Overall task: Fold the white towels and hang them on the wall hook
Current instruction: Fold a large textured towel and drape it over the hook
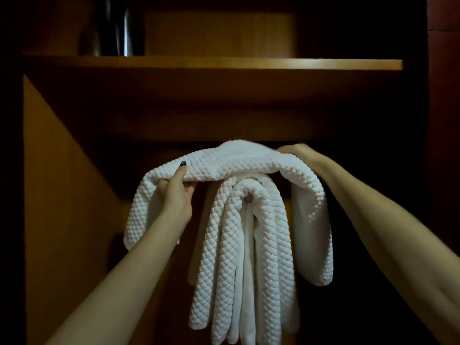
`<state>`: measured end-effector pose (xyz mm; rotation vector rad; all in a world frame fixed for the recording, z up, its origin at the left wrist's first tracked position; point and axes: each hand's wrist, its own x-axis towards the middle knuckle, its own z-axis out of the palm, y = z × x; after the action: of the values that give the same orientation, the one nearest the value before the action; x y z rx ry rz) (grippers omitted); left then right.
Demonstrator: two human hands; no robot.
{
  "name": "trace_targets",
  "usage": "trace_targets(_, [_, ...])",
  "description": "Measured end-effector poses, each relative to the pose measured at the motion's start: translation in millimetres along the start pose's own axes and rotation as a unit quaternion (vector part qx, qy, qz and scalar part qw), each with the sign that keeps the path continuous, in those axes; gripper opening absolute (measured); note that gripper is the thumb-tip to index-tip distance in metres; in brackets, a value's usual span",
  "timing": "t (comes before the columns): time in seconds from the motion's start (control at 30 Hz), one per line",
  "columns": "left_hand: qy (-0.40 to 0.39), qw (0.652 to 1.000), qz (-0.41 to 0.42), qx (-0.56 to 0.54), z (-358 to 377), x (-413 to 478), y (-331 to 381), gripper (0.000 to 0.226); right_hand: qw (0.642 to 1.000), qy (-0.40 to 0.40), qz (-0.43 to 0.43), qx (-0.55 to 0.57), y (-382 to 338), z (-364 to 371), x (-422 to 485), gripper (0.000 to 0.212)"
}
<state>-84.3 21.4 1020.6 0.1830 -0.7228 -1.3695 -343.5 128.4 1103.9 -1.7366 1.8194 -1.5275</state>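
Note:
A folded white waffle towel [239, 165] lies draped across the top of other white towels [239, 257] that hang in long loops from a small hook [249, 197], whose tip peeks out between the folds. My left hand [178, 192] grips the top towel's left edge, thumb on top. My right hand [295, 149] holds the same towel at its upper right, fingers mostly hidden behind the cloth. The top towel's two ends droop down on either side.
A wooden shelf [224, 63] runs across above, with a dark shiny object [119, 28] standing on it at the left. A wooden side panel [62, 195] closes the left. The right side is dark and hard to read.

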Motion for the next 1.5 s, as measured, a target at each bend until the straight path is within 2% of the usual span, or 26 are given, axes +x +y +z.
trace_targets(0.07, [0.021,1.0,-0.01,0.0,-8.6,-5.4,-15.1,0.049,0.999,-0.021,0.009,-0.049,13.7,10.7,-1.1,0.013])
trace_targets(0.13, [0.032,0.999,-0.034,0.011,-15.4,-13.5,-28.1,0.052,0.994,-0.009,0.013,-0.107,27.3,22.9,-2.4,0.014])
trace_targets(0.23, [0.03,0.997,-0.039,0.066,-23.8,-33.4,-39.7,0.057,0.997,0.001,0.069,0.03,39.7,38.9,-10.4,0.026])
trace_targets(0.33, [0.006,0.989,-0.005,0.144,-29.9,-64.9,-34.4,0.043,0.995,0.015,0.065,0.079,44.3,49.5,-19.8,0.032])
trace_targets(0.4, [-0.043,0.969,0.051,0.236,-37.5,-84.3,-26.5,0.028,0.995,0.03,0.044,0.085,42.8,50.0,-25.9,0.024])
trace_targets(0.47, [-0.086,0.924,0.167,0.334,-43.9,-93.8,-14.0,0.014,0.996,0.07,0.009,0.05,40.4,45.3,-27.6,0.019])
trace_targets(0.5, [-0.1,0.886,0.244,0.382,-45.9,-93.0,-6.2,0.012,0.994,0.1,-0.027,0.046,37.6,41.8,-28.7,0.024])
trace_targets(0.57, [-0.113,0.776,0.393,0.481,-42.9,-80.4,8.0,0.021,0.983,0.122,-0.115,0.079,25.6,38.4,-37.0,0.025])
trace_targets(0.6, [-0.128,0.725,0.428,0.524,-37.6,-70.6,13.0,0.03,0.978,0.102,-0.158,0.086,18.0,39.3,-44.6,0.023])
trace_targets(0.63, [-0.155,0.7,0.418,0.558,-30.9,-60.6,16.3,0.039,0.976,0.071,-0.197,0.065,11.3,41.8,-51.3,0.024])
trace_targets(0.7, [-0.233,0.71,0.318,0.583,-12.5,-49.0,18.0,0.052,0.967,0.009,-0.249,-0.05,0.2,48.5,-62.5,0.036])
trace_targets(0.77, [-0.284,0.713,0.265,0.583,1.2,-43.2,13.6,0.052,0.952,0.006,-0.27,-0.143,-2.7,51.2,-64.6,0.044])
trace_targets(0.87, [-0.269,0.723,0.276,0.573,12.6,-37.5,13.7,0.039,0.949,0.031,-0.277,-0.15,-2.9,47.0,-65.0,0.04])
trace_targets(1.0, [-0.224,0.684,0.346,0.602,37.9,-43.5,17.3,0.028,0.955,0.053,-0.276,-0.091,-1.0,41.8,-54.0,0.029])
trace_targets(1.1, [-0.2,0.689,0.355,0.599,43.0,-51.1,10.8,0.026,0.96,0.068,-0.26,-0.083,4.9,42.7,-50.4,0.026])
trace_targets(1.13, [-0.198,0.701,0.349,0.59,38.7,-53.5,8.6,0.027,0.961,0.057,-0.258,-0.076,7.7,44.2,-52.4,0.028])
trace_targets(1.27, [-0.249,0.786,0.268,0.498,5.8,-61.0,-0.7,0.036,0.967,0.025,-0.253,-0.031,20.5,51.4,-67.6,0.036])
trace_targets(1.4, [-0.265,0.826,0.214,0.45,-37.7,-70.0,-17.1,0.048,0.972,0.049,-0.227,0.023,45.4,56.6,-84.7,0.041])
trace_targets(1.5, [-0.262,0.837,0.204,0.434,-59.7,-77.2,-30.5,0.048,0.976,0.071,-0.201,0.047,75.3,67.4,-100.4,0.044])
